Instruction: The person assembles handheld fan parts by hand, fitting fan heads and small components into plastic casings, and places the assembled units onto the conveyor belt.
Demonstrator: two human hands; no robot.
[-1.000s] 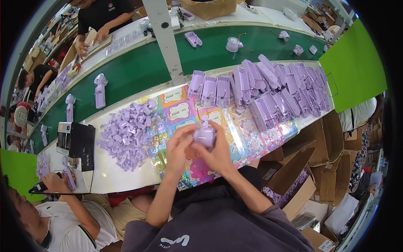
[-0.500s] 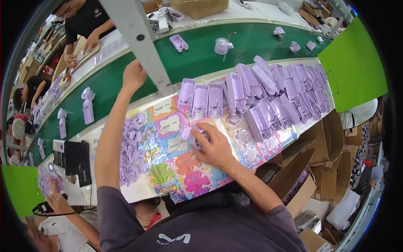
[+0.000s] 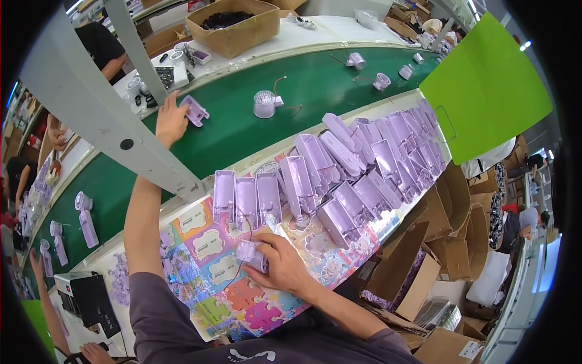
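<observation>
Reaching past the metal post, my left hand (image 3: 171, 123) is over the green conveyor belt. Its fingers are closed at the left end of a lilac plastic housing piece (image 3: 196, 113). My right hand (image 3: 280, 264) grips a lilac round fan head (image 3: 253, 255) with thin wires, low over a colourful printed sheet (image 3: 262, 316). Just beyond that hand, several lilac handle shells (image 3: 247, 197) lie side by side, hollow side up. A large heap of similar shells (image 3: 376, 161) spreads to the right. On the belt stands another fan head (image 3: 265, 105), clear-topped and trailing wires.
A slanting metal post (image 3: 121, 115) crosses above my left forearm. The conveyor belt (image 3: 227, 97) carries several lilac fan parts. Small lilac pieces (image 3: 119, 282) lie left of my arm, near a black-and-white device (image 3: 91, 303). A green panel (image 3: 485, 91) and cardboard boxes (image 3: 403, 273) are at the right.
My left hand has moved from beside the post out over the belt to the lilac housing piece. My right hand still holds the fan head. The view has shifted.
</observation>
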